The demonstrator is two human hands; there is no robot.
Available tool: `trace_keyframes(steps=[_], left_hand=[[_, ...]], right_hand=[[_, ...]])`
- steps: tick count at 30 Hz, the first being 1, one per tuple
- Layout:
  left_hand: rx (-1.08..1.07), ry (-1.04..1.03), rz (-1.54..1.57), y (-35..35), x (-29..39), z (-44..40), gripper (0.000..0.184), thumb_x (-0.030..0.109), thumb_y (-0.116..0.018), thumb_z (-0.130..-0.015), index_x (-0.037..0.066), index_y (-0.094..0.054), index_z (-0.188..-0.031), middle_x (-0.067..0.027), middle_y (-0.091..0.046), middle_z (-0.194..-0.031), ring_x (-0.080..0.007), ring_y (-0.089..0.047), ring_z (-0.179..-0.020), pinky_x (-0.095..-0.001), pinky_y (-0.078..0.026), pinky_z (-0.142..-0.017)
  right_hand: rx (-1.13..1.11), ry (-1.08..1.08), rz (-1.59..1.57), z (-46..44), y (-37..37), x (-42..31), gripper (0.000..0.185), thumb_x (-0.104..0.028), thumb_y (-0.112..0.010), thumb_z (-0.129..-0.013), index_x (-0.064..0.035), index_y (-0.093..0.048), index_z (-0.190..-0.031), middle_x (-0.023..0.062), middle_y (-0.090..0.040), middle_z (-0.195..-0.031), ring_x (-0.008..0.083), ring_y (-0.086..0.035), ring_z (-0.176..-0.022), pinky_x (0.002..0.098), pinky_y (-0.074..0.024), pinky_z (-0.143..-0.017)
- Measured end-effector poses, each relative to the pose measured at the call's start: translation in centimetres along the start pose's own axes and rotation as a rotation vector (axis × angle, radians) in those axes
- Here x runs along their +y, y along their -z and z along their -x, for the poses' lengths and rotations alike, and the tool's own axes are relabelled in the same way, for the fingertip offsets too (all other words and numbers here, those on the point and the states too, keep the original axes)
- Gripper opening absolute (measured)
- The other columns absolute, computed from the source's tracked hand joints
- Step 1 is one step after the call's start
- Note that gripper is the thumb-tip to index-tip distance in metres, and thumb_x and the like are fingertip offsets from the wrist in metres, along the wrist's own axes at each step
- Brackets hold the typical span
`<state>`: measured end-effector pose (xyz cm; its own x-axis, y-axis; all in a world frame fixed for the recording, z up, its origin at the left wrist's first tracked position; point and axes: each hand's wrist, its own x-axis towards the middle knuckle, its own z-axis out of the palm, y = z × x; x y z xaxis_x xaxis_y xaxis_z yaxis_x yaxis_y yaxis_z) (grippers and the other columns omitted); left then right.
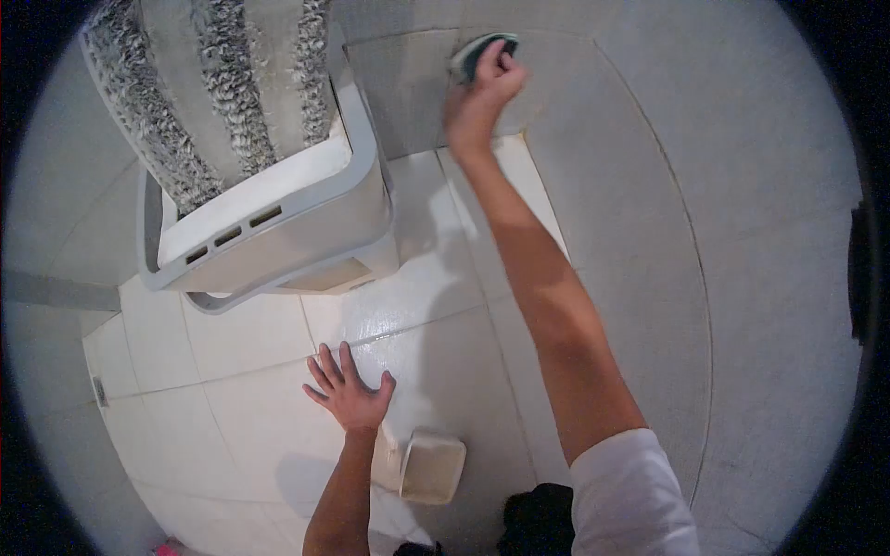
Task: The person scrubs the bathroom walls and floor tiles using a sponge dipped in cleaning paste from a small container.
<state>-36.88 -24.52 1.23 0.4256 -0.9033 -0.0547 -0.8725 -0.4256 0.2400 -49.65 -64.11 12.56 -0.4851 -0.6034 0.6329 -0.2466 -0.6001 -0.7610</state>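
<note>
My right hand (pixel 487 97) is raised to the grey tiled wall, fingers closed around a dark green scrubber (pixel 484 54) with a pale edge. The scrubber is pressed to or very near the wall; whether it is a brush or a pad I cannot tell. Lower down, my left hand (pixel 352 394) lies palm down with fingers spread on the white floor tiles (pixel 250 371). Just right of that wrist sits a small, shallow, pale rectangular container (pixel 433 468). Wet, shiny tile shows beyond the left fingertips.
A white and grey plastic bin (pixel 278 236) stands at the upper left, with a shaggy grey-and-white striped mat (pixel 232 83) draped over it. The grey wall (pixel 640 278) runs along the right side. A small drain (pixel 99 391) lies at the floor's left edge.
</note>
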Motion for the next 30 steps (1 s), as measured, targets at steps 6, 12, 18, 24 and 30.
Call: trace_keyframes(steps=[6, 12, 18, 24, 30], left_hand=[[0.010, 0.003, -0.012, 0.0, 0.0, 0.0, 0.086, 0.046, -0.065, -0.064, 0.017, -0.034, -0.139, -0.0117, -0.019, -0.150, -0.0372, -0.010, -0.139, -0.0671, -0.005, -0.102], [-0.008, -0.006, -0.029, 0.0, 0.0, -0.1, 0.086, 0.050, -0.063, -0.065, 0.017, -0.034, -0.139, -0.0121, -0.018, -0.150, -0.0374, -0.010, -0.138, -0.0672, -0.005, -0.102], [-0.023, 0.000, -0.023, 0.3, 0.4, 0.0, 0.086, 0.050, -0.063, -0.066, 0.016, -0.035, -0.139, -0.0137, -0.019, -0.150, -0.0385, -0.010, -0.138, -0.0675, -0.005, -0.102], [-0.013, -0.007, -0.029, 0.0, 0.3, 0.2, 0.086, 0.049, -0.063, -0.065, 0.016, -0.035, -0.139, -0.0137, -0.019, -0.150, -0.0386, -0.010, -0.138, -0.0678, -0.006, -0.101], [-0.025, 0.003, -0.040, -0.4, 0.5, 0.1, 0.087, 0.048, -0.064, -0.064, 0.016, -0.035, -0.139, -0.0129, -0.019, -0.150, -0.0385, -0.010, -0.138, -0.0676, -0.006, -0.101]], right_hand=[[-0.383, 0.022, 0.598, 2.5, 6.8, 5.5, 0.061, 0.009, -0.046, -0.074, 0.0031, -0.036, -0.134, 0.0227, -0.040, -0.120, 0.0389, -0.041, -0.111, 0.0390, -0.0335, -0.098], [0.001, -0.086, -0.265, -0.3, 0.1, 0.3, 0.065, 0.013, -0.046, -0.071, 0.0008, -0.039, -0.135, 0.0206, -0.040, -0.124, 0.0358, -0.043, -0.114, 0.0346, -0.0333, -0.100], [-0.240, -0.149, 0.438, 5.4, 9.2, 11.3, 0.054, 0.009, -0.045, -0.076, 0.0049, -0.044, -0.130, 0.0249, -0.053, -0.121, 0.0348, -0.051, -0.112, 0.0367, -0.0362, -0.099], [-0.023, -0.204, 0.083, 3.1, 2.1, 3.4, 0.063, 0.009, -0.045, -0.076, -0.0018, -0.036, -0.138, 0.0204, -0.041, -0.138, 0.0268, -0.037, -0.129, 0.0344, -0.0273, -0.106], [-0.377, 0.119, 0.286, 5.3, 4.6, 5.1, 0.070, 0.016, -0.036, -0.075, -0.0089, -0.034, -0.140, 0.0177, -0.037, -0.142, 0.0258, -0.026, -0.136, 0.0356, -0.0191, -0.111]])
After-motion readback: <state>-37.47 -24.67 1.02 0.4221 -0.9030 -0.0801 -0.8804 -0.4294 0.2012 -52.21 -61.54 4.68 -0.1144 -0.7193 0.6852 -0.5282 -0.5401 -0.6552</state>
